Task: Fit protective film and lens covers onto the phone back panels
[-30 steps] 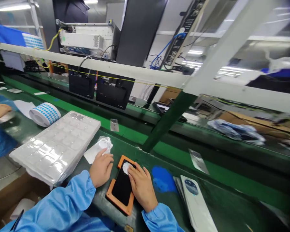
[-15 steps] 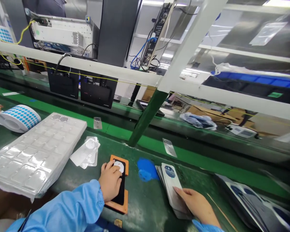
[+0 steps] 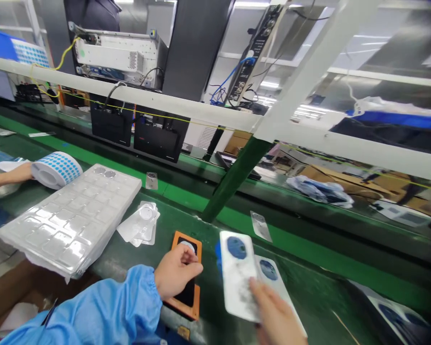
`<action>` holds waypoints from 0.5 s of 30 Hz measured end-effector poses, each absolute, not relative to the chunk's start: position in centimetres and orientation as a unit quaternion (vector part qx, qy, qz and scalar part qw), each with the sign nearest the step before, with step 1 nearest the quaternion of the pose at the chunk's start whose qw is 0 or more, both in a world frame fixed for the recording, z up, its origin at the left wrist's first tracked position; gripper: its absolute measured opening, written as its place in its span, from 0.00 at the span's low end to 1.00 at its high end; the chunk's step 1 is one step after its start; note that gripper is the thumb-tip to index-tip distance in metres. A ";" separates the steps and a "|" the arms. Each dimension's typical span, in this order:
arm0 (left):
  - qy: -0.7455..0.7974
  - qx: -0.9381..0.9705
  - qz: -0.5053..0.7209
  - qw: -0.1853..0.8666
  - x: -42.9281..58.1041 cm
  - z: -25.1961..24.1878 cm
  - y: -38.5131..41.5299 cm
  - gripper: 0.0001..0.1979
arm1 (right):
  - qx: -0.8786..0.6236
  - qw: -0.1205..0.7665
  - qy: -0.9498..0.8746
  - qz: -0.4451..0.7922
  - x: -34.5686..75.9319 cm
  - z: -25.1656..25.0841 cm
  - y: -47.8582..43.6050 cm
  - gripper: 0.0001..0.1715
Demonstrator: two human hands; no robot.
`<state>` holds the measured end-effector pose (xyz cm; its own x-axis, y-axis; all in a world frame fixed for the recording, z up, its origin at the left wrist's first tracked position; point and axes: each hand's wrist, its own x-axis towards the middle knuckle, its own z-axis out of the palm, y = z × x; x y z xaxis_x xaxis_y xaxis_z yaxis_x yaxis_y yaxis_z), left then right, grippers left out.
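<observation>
My right hand [image 3: 278, 311], blurred by motion, grips a white phone back cover [image 3: 239, 278] by its right edge, thumb on its face. This cover carries a round blue camera area near its top and is raised over the bench. Behind it lies another white phone back cover [image 3: 273, 275] with the same blue circle. My left hand [image 3: 177, 270] hovers over an orange fixture [image 3: 195, 306] with a black inlay; its fingers are half curled, thumb apart, with nothing visible between them. A pale round piece [image 3: 187, 244] on the inlay is partly hidden by this hand.
Left of the fixture lie clear film pieces [image 3: 138, 227], a stack of clear plastic trays [image 3: 75, 211] and a roll of blue-dot stickers [image 3: 57, 170]. Another person's hand [image 3: 12, 176] is by the roll. More covers [image 3: 398, 311] lie at right. A green post [image 3: 233, 182] rises behind.
My right hand has lifted one back cover off the pile and moved it left, towards the fixture. My left hand has come off the round piece and curled its fingers. The view has shifted left.
</observation>
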<state>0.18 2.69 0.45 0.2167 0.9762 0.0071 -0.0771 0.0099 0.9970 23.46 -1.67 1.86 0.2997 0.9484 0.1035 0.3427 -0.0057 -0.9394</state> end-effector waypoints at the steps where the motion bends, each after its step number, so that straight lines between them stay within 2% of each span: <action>1: 0.397 0.500 0.463 0.615 0.3 0.6 2.6 0.12 | -0.622 0.486 -0.473 0.391 20.4 1.0 -2.4 0.27; 3: 0.366 0.459 0.459 0.667 0.0 0.8 2.5 0.15 | -0.602 0.457 -0.483 0.442 15.6 -0.3 -3.6 0.29; 4: 0.361 0.449 0.455 0.679 -0.4 0.9 2.4 0.16 | -0.602 0.453 -0.513 0.413 14.2 -0.6 -4.0 0.30; 7: 0.357 0.430 0.453 0.695 -2.3 1.2 2.1 0.19 | -0.590 0.452 -0.644 0.178 13.1 0.2 -3.8 0.32; 9: 0.332 0.422 0.449 0.714 -3.4 1.3 1.7 0.22 | -0.538 0.407 -0.735 0.062 13.4 1.5 -3.1 0.25; 10: 0.317 0.421 0.443 0.725 -3.8 1.2 1.5 0.24 | -0.508 0.369 -0.777 0.046 13.4 2.1 -2.7 0.19; 12: 0.300 0.422 0.434 0.737 -4.4 1.0 1.0 0.27 | -0.470 0.301 -0.828 0.053 13.0 3.2 -2.2 0.12; 15: 0.329 0.445 0.427 0.715 -4.9 0.5 0.4 0.28 | -0.476 0.256 -0.840 0.049 11.9 3.6 -2.0 0.10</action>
